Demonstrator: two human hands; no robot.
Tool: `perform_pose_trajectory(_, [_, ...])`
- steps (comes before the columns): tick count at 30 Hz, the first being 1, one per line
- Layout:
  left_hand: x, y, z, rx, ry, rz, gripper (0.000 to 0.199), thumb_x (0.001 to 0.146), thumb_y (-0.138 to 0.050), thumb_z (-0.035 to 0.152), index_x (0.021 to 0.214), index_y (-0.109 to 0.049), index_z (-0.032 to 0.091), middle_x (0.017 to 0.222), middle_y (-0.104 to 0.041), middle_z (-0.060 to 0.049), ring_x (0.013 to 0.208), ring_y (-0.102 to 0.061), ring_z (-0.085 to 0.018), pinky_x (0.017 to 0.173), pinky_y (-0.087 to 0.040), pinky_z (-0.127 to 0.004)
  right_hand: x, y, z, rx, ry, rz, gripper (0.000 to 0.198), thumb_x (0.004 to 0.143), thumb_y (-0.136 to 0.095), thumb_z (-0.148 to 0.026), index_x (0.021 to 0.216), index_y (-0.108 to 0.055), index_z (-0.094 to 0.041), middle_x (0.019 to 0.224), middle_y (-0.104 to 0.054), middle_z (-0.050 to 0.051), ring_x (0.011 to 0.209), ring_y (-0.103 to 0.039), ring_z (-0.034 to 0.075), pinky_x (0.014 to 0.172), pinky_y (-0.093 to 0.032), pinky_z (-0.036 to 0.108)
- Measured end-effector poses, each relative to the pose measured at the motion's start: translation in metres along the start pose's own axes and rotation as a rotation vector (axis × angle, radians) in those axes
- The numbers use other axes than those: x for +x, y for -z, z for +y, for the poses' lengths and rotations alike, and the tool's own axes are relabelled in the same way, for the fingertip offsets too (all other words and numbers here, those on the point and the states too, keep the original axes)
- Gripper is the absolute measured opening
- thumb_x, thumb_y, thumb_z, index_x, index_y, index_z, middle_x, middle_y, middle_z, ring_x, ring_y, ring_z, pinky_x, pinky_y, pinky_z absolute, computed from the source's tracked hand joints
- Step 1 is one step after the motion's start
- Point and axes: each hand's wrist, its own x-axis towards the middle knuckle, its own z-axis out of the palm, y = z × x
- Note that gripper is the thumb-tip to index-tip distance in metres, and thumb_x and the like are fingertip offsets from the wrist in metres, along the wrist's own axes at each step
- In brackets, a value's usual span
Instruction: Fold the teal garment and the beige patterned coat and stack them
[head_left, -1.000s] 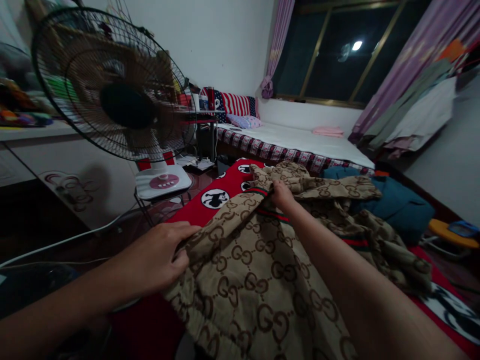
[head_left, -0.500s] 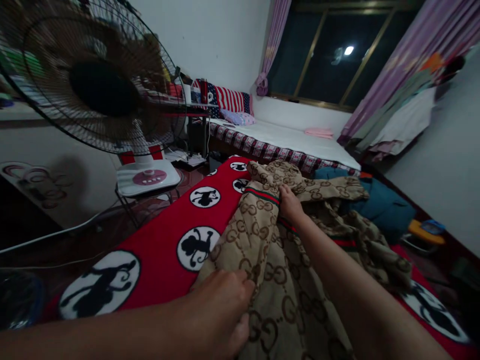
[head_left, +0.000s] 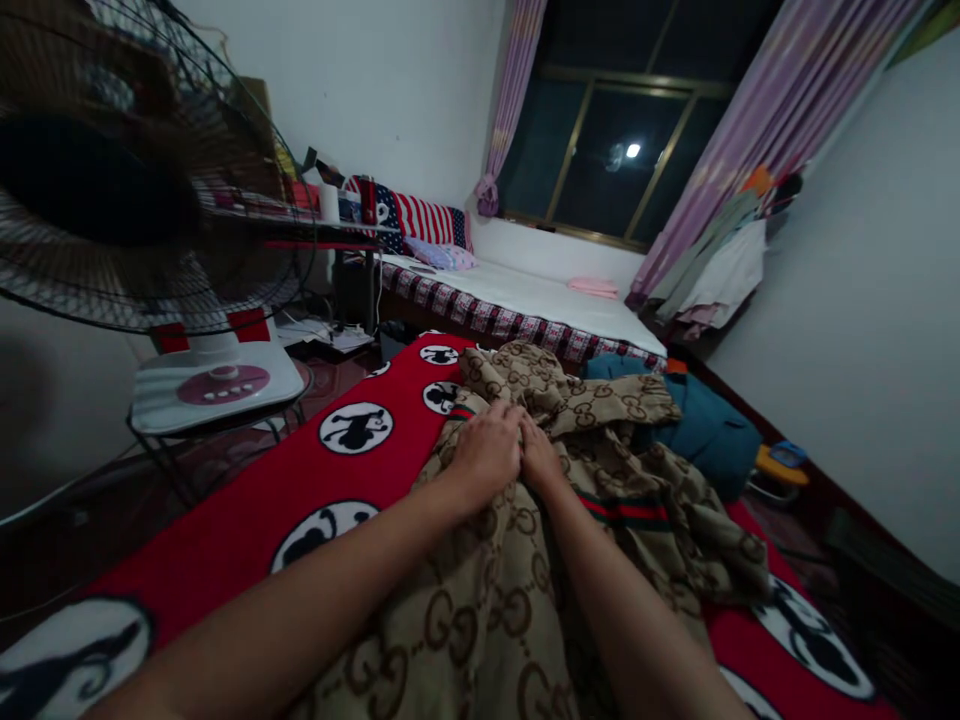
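Note:
A tan jacket with a brown letter pattern and red-green stripes lies spread on a red blanket printed with dark monkey figures in white circles. My left hand is closed on the jacket's upper front, its fingers curled at the middle. Right beside it, nearly touching, my right hand grips the cloth along the same front edge. The fingertips of both hands are partly hidden. One jacket sleeve stretches to the right, and more of the garment lies crumpled on that side.
An electric fan stands at the left on a stand. Behind are a bed with a white sheet and a cluttered desk. A teal bundle and a yellow stool lie right, below hanging clothes.
My left hand has moved up the jacket from its lower front to meet my right hand. The view has shifted, so the room appears farther left.

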Motion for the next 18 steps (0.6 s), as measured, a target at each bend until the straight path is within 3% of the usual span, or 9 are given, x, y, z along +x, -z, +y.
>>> perform_pose_trajectory(2, [0.012, -0.031, -0.024, 0.069, 0.138, 0.112, 0.051, 0.089, -0.042, 0.022, 0.139, -0.043, 0.012, 0.143, -0.045, -0.016, 0.134, -0.04, -0.026, 0.111, -0.03, -0.04, -0.002, 0.0, 0.0, 0.069, -0.039, 0.047, 0.057, 0.082, -0.033, -0.007, 0.138, -0.043, -0.007, 0.149, -0.039, 0.01, 0.136, -0.035, 0.013, 0.111, -0.025, 0.024])
perform_pose_trajectory(6, [0.004, -0.072, -0.058, 0.168, 0.169, 0.026, 0.057, 0.089, -0.045, 0.037, 0.139, -0.044, 0.009, 0.151, -0.032, -0.019, 0.142, -0.021, -0.031, 0.116, -0.017, -0.048, -0.006, 0.004, -0.001, 0.245, -0.185, 0.155, 0.057, 0.075, -0.036, -0.005, 0.128, -0.053, -0.015, 0.134, -0.057, 0.005, 0.121, -0.052, 0.014, 0.101, -0.037, 0.023])
perform_pose_trajectory(10, [-0.005, -0.084, -0.062, 0.211, 0.167, 0.009, 0.055, 0.091, -0.041, 0.04, 0.139, -0.047, 0.012, 0.15, -0.034, -0.018, 0.142, -0.023, -0.031, 0.115, -0.013, -0.049, 0.001, 0.02, 0.009, 0.162, -0.225, 0.289, 0.046, 0.079, -0.035, -0.006, 0.114, -0.063, -0.019, 0.116, -0.065, 0.006, 0.109, -0.056, 0.019, 0.091, -0.043, 0.027])
perform_pose_trajectory(13, [-0.004, -0.085, -0.059, 0.217, 0.173, 0.012, 0.055, 0.092, -0.04, 0.04, 0.139, -0.047, 0.012, 0.149, -0.035, -0.019, 0.141, -0.025, -0.031, 0.115, -0.013, -0.048, 0.018, 0.042, 0.028, -0.108, -0.155, 0.363, 0.045, 0.081, -0.04, -0.008, 0.119, -0.061, -0.021, 0.128, -0.057, 0.008, 0.12, -0.046, 0.025, 0.098, -0.035, 0.036])
perform_pose_trajectory(16, [-0.003, -0.085, -0.059, 0.213, 0.185, 0.019, 0.055, 0.092, -0.04, 0.04, 0.138, -0.048, 0.012, 0.148, -0.037, -0.018, 0.141, -0.026, -0.03, 0.116, -0.012, -0.047, 0.038, 0.064, 0.054, -0.375, -0.166, 0.247, 0.061, 0.078, -0.053, -0.014, 0.138, -0.044, -0.02, 0.139, -0.049, 0.012, 0.13, -0.035, 0.032, 0.106, -0.02, 0.051])
perform_pose_trajectory(18, [-0.003, -0.085, -0.059, 0.206, 0.192, 0.019, 0.055, 0.091, -0.04, 0.04, 0.138, -0.048, 0.012, 0.148, -0.038, -0.018, 0.141, -0.026, -0.03, 0.116, -0.012, -0.047, 0.048, 0.074, 0.068, -0.48, -0.181, 0.049, 0.07, 0.076, -0.059, -0.018, 0.142, -0.036, -0.016, 0.131, -0.055, 0.016, 0.125, -0.041, 0.034, 0.103, -0.02, 0.055])
